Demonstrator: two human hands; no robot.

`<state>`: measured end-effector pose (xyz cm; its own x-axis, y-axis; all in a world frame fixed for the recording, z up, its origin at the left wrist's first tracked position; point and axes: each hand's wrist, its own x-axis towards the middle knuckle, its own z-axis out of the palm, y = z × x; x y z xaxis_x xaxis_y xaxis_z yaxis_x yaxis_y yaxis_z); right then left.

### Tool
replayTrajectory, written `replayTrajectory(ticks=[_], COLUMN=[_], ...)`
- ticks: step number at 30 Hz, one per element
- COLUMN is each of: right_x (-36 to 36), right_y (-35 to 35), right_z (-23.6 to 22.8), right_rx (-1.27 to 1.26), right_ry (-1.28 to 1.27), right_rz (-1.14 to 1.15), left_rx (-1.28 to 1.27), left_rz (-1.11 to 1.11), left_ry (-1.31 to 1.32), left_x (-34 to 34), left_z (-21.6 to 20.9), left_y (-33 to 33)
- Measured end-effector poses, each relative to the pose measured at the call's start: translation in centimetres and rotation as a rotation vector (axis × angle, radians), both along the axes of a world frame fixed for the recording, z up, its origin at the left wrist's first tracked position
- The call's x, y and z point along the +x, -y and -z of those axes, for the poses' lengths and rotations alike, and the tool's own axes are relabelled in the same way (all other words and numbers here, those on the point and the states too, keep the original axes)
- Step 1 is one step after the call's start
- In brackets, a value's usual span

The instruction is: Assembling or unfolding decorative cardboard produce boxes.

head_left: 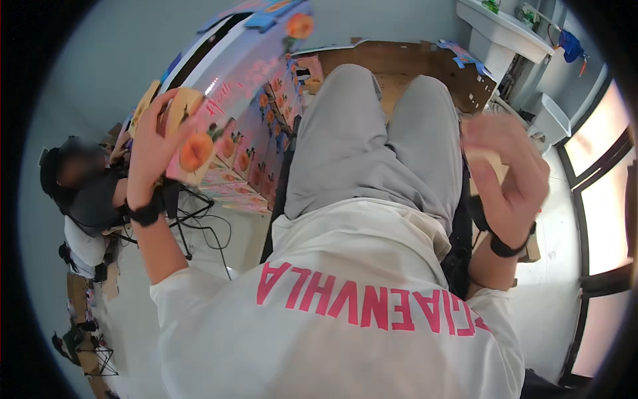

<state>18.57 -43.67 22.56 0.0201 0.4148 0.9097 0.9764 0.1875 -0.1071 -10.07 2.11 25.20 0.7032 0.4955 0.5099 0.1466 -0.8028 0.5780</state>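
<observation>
My left hand (154,139) is raised at the left and grips a small pink carton (194,143) with an orange fruit picture, holding it against a stack of like cartons (259,139). My right hand (508,169) is lifted at the right, blurred, fingers curled around a pale box-like thing (488,159) that I cannot identify. Both wrists wear black bands. My grey-trousered legs (372,139) stretch out between the hands, below my white shirt.
A long pink printed box (239,60) lies above the cartons. Brown cardboard (405,63) lies beyond my knees. Another person (86,193) sits at the left among cables. A white sink (502,30) and windows (601,193) are at the right.
</observation>
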Motion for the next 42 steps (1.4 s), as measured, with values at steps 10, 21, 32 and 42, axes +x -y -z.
replayTrajectory(ticks=[10,21,32,42], right_x=[3.1,2.9,4.0,4.7], right_y=[1.0,2.7,1.3,1.7], right_z=[1.3,3.8,5.4,5.3], right_rx=[-0.307,-0.695,-0.697,-0.761], right_ry=[0.144,-0.173,-0.213,-0.25], right_rz=[0.356,0.214,0.17,0.194], left_rx=[-0.001,0.261,0.432,0.557], left_rz=[0.592,0.738,0.394,0.344], left_ry=[-0.14,-0.385,-0.265,-0.203], left_x=[5.4,9.5,9.1,9.1], left_z=[6.2,7.7,10.9,12.2], left_y=[11.8,12.6,15.2,15.3])
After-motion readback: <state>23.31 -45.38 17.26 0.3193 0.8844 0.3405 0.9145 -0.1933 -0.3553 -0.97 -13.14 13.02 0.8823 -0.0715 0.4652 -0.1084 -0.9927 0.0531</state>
